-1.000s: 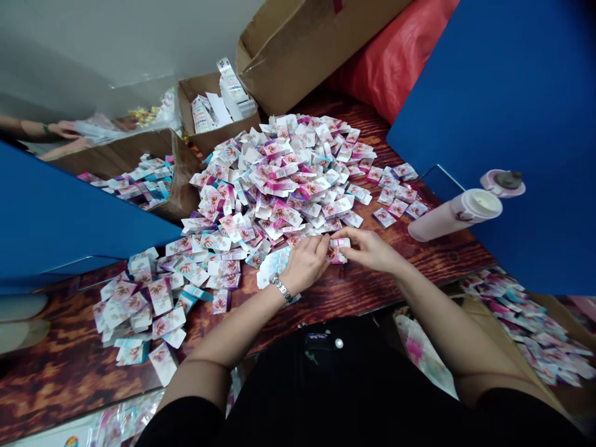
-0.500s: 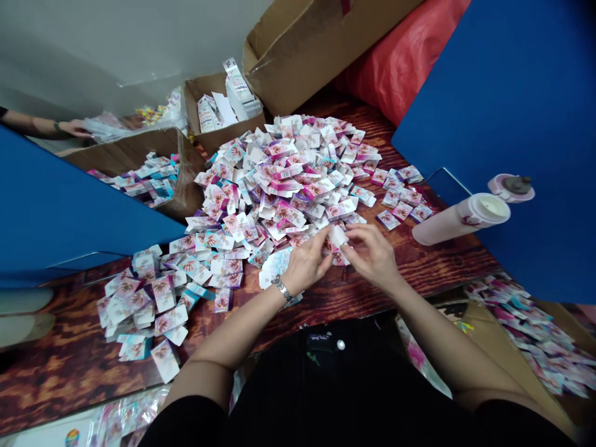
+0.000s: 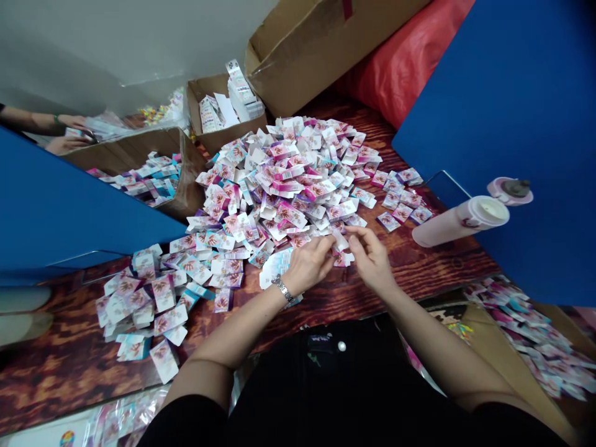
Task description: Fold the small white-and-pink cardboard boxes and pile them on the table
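Observation:
My left hand (image 3: 311, 266), with a metal watch at its wrist, pinches a small printed carton (image 3: 341, 242) just in front of the big heap. The carton's pale flap faces up, and its pink printed side shows below. My right hand (image 3: 372, 257) is at the carton's right edge, thumb and forefinger bent and apart; whether a fingertip touches the flap is hard to see. Under my left hand lies a stack of flat, light blue and white cartons (image 3: 274, 268), partly covered. Beyond both hands rises the heap of small cartons (image 3: 288, 180), many with flaps open.
Several closed cartons (image 3: 403, 198) lie right of the heap, near a pink bottle (image 3: 459, 222) with its lid open. Blue panels (image 3: 503, 124) flank the table. Cardboard boxes (image 3: 223, 133) stand behind. Another person's hands (image 3: 69, 133) work at far left.
My right fingers have shifted slightly and spread apart at the carton's edge. The carton has tilted a little in my left hand. The other person's second hand has come into view.

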Tool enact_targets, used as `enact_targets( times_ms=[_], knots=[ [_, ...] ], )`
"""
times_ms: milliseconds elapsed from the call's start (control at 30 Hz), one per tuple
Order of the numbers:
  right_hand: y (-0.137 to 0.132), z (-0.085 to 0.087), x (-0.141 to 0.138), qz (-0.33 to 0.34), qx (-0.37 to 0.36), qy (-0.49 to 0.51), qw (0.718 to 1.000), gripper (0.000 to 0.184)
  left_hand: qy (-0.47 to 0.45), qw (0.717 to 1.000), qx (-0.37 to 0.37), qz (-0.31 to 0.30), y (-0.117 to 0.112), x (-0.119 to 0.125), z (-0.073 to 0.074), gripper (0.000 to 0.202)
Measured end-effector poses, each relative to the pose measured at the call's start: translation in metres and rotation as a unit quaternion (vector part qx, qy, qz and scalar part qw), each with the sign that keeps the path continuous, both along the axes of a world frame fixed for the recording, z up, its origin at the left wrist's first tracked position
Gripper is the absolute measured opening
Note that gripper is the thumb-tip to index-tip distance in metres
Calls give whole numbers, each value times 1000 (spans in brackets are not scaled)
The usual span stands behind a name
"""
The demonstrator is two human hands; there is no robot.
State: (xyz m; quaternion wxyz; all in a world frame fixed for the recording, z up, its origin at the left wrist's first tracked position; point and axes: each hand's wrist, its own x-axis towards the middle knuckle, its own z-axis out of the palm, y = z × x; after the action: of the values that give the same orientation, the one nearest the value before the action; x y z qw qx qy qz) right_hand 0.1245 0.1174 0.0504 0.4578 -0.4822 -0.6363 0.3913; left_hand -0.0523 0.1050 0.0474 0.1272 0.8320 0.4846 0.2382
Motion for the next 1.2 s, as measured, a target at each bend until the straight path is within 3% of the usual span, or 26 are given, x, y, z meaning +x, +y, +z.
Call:
enact_targets(
  times_ms=[133, 267, 367, 467, 633, 800, 867, 967, 1033, 1133, 1200],
  knots=[
    [8, 3, -6, 21, -96, 85, 992, 30, 7, 1000, 15, 1, -1, 0, 2, 36],
    [10, 6, -5, 26, -100, 67, 992, 27, 1, 999, 18, 31, -3, 0, -4, 52],
    [7, 11, -4, 15, -22, -53, 998, 20, 20, 999, 12, 43, -3, 0, -7, 60],
    [3, 16, -6, 12, 68, -155, 986, 16, 36, 998, 21, 43, -3, 1, -6, 59],
    [-5, 9, -15, -11, 143, -171, 975, 27, 60, 997, 33, 45, -1, 2, -3, 64],
    [-14, -9, -21, -16, 268, -244, 932, 40, 75, 995, 39, 49, 1, 4, 2, 68],
    [-17, -13, -20, -18, 285, -258, 923, 41, 81, 995, 46, 45, 0, 6, 1, 70],
    [-18, -14, -15, 1, 253, -238, 938, 39, 98, 994, 38, 40, -1, 8, 0, 69],
    [-12, -15, -6, 37, 185, -189, 964, 39, 123, 992, 19, 33, 5, 6, 4, 65],
    [7, -23, 13, 63, 71, -115, 989, 39, 111, 992, 26, 58, 26, -4, 27, 62],
    [21, -33, 28, 53, 40, -154, 986, 38, 45, 989, 82, 114, 43, -12, 51, 71]
  ],
)
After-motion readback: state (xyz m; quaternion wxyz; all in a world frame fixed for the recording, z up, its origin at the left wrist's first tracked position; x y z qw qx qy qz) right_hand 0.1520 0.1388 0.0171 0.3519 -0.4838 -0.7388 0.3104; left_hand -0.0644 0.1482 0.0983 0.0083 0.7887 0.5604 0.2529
